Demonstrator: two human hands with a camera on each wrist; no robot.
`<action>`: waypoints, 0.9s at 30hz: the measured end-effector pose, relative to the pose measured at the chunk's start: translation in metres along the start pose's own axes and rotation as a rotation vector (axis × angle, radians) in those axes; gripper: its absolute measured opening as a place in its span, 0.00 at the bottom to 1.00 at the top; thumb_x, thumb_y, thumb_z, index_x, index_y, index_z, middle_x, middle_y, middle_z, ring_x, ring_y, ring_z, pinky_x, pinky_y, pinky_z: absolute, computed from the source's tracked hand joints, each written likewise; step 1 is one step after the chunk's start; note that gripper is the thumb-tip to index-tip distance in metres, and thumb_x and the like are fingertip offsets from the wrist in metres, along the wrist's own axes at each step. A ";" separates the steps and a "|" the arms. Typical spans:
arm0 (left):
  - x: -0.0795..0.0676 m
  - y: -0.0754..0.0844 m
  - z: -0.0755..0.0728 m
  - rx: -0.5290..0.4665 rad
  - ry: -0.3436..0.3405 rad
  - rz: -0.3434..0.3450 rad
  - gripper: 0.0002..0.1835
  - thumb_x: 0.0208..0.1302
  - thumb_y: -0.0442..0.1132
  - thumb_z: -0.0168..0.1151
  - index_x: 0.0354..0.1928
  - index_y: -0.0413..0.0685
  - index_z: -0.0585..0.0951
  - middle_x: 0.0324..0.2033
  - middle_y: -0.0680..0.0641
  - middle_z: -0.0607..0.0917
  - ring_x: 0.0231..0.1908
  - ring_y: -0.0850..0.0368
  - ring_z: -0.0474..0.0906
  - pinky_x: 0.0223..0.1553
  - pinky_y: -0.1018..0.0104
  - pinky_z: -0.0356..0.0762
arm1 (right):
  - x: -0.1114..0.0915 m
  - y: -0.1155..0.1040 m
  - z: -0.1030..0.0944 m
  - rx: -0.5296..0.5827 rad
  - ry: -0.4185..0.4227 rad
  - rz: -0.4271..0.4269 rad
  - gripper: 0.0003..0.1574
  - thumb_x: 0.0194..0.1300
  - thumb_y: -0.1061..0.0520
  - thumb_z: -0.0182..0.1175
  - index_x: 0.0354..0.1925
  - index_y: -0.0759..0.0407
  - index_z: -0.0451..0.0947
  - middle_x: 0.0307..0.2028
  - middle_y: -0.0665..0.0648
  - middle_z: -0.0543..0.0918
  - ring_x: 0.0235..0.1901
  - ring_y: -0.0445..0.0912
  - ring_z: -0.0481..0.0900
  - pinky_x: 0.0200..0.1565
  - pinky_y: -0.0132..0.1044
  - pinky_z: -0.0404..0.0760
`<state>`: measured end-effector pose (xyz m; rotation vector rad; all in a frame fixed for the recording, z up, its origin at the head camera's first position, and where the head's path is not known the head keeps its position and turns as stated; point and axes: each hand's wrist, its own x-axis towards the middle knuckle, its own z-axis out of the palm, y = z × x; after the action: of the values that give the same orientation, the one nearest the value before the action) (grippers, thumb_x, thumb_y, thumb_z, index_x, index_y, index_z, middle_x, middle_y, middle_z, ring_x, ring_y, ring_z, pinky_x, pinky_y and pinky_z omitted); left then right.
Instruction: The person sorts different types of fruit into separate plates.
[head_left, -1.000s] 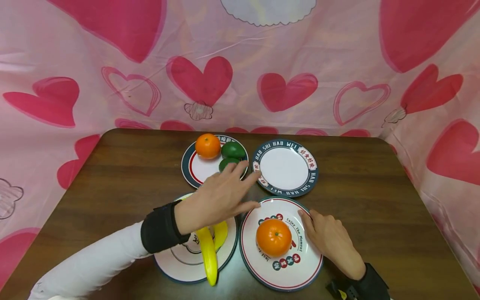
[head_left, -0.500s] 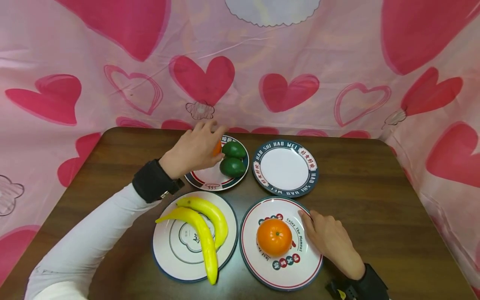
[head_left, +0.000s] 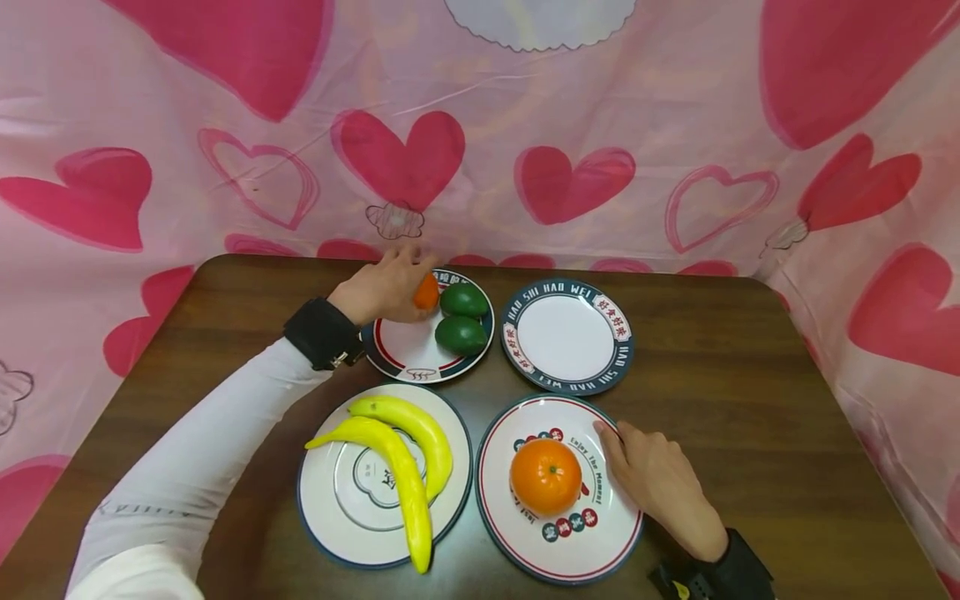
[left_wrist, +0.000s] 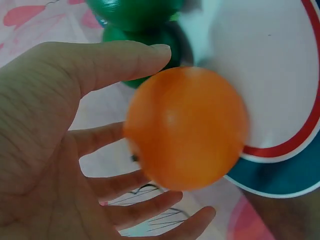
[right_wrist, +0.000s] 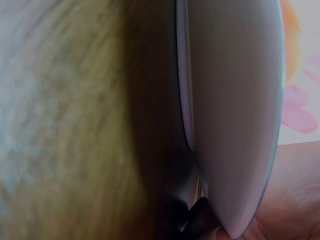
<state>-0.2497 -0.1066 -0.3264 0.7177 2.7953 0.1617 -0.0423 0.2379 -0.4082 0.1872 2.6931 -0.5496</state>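
My left hand point(head_left: 390, 287) is at the far left plate point(head_left: 408, 342), with thumb and fingers around an orange point(left_wrist: 187, 130). In the left wrist view the thumb lies along its upper side and fingertips pass behind it. Two dark green avocados point(head_left: 461, 317) lie beside it on that plate. My right hand point(head_left: 660, 483) holds the right rim of the near right plate point(head_left: 510, 542), thumb on top, other fingers outside and below the edge. A second orange point(head_left: 546, 477) sits in the middle of this plate. In the right wrist view the plate's underside point(right_wrist: 235, 100) fills the middle.
Two yellow bananas point(head_left: 405, 467) lie on the near left plate point(head_left: 322, 517), one tip overhanging its front rim. A bare blue-rimmed plate point(head_left: 566, 337) stands at the far right of the group. The wooden table point(head_left: 750, 375) ends at a pink heart-patterned cloth point(head_left: 480, 183).
My left hand has moved from above the plates back and left to the far left plate, and has taken hold of the orange there. My right hand stays on its plate.
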 end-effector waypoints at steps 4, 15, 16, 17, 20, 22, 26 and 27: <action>0.006 -0.004 0.008 0.010 -0.042 -0.013 0.46 0.55 0.50 0.68 0.74 0.56 0.58 0.66 0.35 0.61 0.62 0.35 0.62 0.55 0.35 0.72 | 0.001 0.000 0.000 0.001 0.010 -0.014 0.45 0.68 0.26 0.39 0.50 0.63 0.74 0.22 0.53 0.71 0.21 0.44 0.71 0.26 0.38 0.72; 0.014 -0.006 0.024 -0.013 -0.066 -0.024 0.45 0.53 0.46 0.69 0.73 0.51 0.61 0.65 0.34 0.60 0.62 0.33 0.59 0.55 0.36 0.72 | 0.001 0.000 0.000 0.004 0.018 -0.010 0.43 0.68 0.26 0.39 0.47 0.62 0.74 0.21 0.53 0.71 0.20 0.45 0.70 0.25 0.38 0.71; 0.014 -0.006 0.025 -0.015 -0.063 -0.025 0.45 0.53 0.45 0.69 0.73 0.51 0.61 0.65 0.34 0.59 0.62 0.33 0.59 0.55 0.36 0.72 | 0.001 0.000 0.001 0.004 0.021 -0.011 0.43 0.69 0.26 0.39 0.47 0.62 0.74 0.21 0.53 0.71 0.20 0.45 0.70 0.25 0.38 0.71; 0.015 -0.006 0.026 -0.015 -0.062 -0.025 0.45 0.53 0.45 0.69 0.73 0.51 0.61 0.66 0.34 0.59 0.62 0.33 0.58 0.54 0.36 0.72 | 0.000 -0.001 0.001 0.004 0.024 -0.013 0.42 0.69 0.26 0.39 0.47 0.62 0.74 0.21 0.53 0.71 0.20 0.45 0.70 0.25 0.38 0.71; 0.015 -0.007 0.028 -0.015 -0.054 -0.027 0.46 0.53 0.45 0.70 0.73 0.51 0.60 0.66 0.34 0.57 0.62 0.32 0.58 0.53 0.36 0.73 | 0.000 -0.001 0.001 -0.002 0.035 -0.024 0.42 0.69 0.27 0.39 0.47 0.62 0.74 0.21 0.53 0.71 0.20 0.45 0.70 0.25 0.38 0.71; 0.015 -0.008 0.029 -0.015 -0.051 -0.030 0.45 0.54 0.45 0.70 0.73 0.51 0.60 0.66 0.34 0.57 0.62 0.32 0.58 0.53 0.37 0.74 | 0.001 -0.001 0.001 -0.004 0.037 -0.027 0.43 0.69 0.27 0.39 0.48 0.62 0.74 0.21 0.53 0.71 0.20 0.44 0.70 0.25 0.38 0.71; 0.014 -0.008 0.031 -0.016 -0.047 -0.028 0.46 0.54 0.46 0.69 0.74 0.52 0.59 0.66 0.34 0.57 0.63 0.33 0.57 0.53 0.38 0.74 | 0.001 0.000 0.001 -0.006 0.026 -0.026 0.43 0.69 0.27 0.39 0.49 0.63 0.74 0.22 0.53 0.71 0.20 0.44 0.70 0.25 0.38 0.72; 0.014 -0.008 0.031 -0.016 -0.045 -0.027 0.46 0.54 0.46 0.69 0.74 0.52 0.59 0.66 0.34 0.57 0.63 0.33 0.57 0.53 0.38 0.74 | 0.002 0.000 0.002 -0.007 0.025 -0.025 0.43 0.69 0.27 0.39 0.49 0.63 0.74 0.22 0.53 0.71 0.21 0.44 0.70 0.25 0.38 0.72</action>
<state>-0.2572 -0.1056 -0.3608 0.6715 2.7562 0.1613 -0.0432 0.2375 -0.4103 0.1594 2.7248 -0.5482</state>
